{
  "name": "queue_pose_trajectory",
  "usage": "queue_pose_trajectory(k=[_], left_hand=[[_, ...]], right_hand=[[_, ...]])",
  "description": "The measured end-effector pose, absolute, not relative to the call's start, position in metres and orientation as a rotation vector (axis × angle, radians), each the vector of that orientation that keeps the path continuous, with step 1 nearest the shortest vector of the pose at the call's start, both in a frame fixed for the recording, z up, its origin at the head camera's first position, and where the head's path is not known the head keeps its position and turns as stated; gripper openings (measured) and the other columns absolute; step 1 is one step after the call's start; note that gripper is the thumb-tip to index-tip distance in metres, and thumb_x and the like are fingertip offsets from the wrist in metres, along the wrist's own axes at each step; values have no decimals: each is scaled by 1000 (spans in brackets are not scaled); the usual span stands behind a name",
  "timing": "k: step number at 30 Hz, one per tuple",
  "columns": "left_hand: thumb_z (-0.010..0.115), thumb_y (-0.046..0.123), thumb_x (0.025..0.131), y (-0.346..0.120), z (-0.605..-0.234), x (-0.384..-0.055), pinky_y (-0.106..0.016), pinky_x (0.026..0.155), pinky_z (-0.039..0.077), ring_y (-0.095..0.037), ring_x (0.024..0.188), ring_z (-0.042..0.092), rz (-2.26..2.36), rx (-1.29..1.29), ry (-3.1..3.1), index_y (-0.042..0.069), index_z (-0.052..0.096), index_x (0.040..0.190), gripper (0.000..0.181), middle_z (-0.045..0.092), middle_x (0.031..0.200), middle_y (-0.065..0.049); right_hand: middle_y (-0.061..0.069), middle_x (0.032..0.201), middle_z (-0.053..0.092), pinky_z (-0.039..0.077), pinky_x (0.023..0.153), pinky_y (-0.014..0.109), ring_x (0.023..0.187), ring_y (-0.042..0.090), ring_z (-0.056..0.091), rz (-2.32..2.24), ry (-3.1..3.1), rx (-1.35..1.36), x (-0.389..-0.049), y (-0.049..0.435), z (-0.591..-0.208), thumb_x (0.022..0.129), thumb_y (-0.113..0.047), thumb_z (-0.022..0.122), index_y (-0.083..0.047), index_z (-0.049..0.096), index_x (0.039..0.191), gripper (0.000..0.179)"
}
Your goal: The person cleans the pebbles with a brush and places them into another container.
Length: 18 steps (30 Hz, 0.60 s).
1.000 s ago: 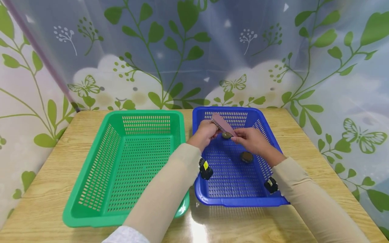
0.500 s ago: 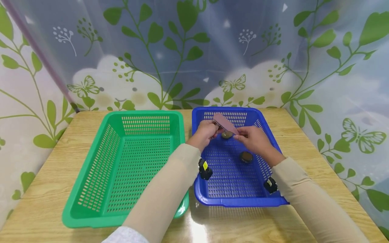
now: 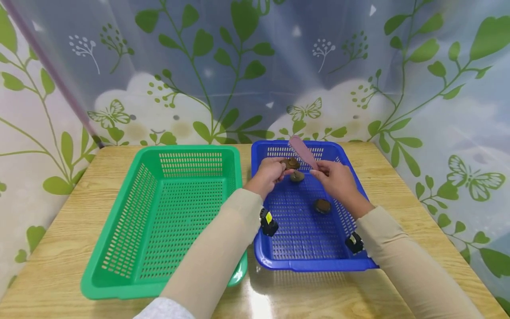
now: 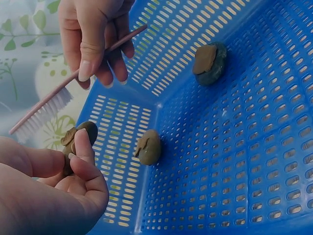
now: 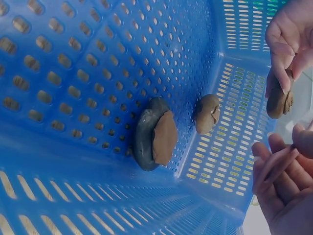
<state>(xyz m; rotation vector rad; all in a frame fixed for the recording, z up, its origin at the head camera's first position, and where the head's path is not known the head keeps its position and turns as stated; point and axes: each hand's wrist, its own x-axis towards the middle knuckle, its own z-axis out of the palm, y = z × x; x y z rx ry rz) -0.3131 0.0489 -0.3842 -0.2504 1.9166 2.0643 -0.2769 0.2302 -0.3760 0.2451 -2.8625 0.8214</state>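
My left hand point(image 3: 271, 172) pinches a dark stone point(image 4: 89, 131) with brown clay-like stuff stuck on its face, held above the far end of the blue basket point(image 3: 314, 266). To its right, my right hand point(image 3: 334, 179) grips a pink brush point(image 3: 303, 153) by its handle. White bristles point(image 4: 56, 104) point down toward the stone in the left wrist view, apart from it. Inside the basket lie a small olive stone point(image 4: 150, 149) with a brown patch and a larger dark green stone point(image 5: 145, 134) topped by a flat brown piece point(image 5: 165, 139).
A green basket point(image 3: 119, 291) stands to the left of the blue one on the wooden table point(image 3: 52, 252). Printed curtains point(image 3: 247, 106) with leaves hang behind and at both sides. Black wrist cameras sit near the basket's rim.
The brush has lifted off the stone and swung up and to the right, baring the stone's brown patch. My right hand has shifted slightly right; the left has barely moved.
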Motion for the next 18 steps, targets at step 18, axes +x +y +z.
queue_pose_trajectory(k=[18], left_hand=[[47, -5, 94, 49, -386, -312, -17, 47, 34, -7, 49, 41, 2122, -223, 1919, 0, 63, 89, 18, 57, 65, -2]], right_hand=[[13, 99, 73, 50, 71, 43, 81, 23, 65, 784, -2949, 545, -278, 229, -382, 95, -21, 63, -2, 68, 119, 30]])
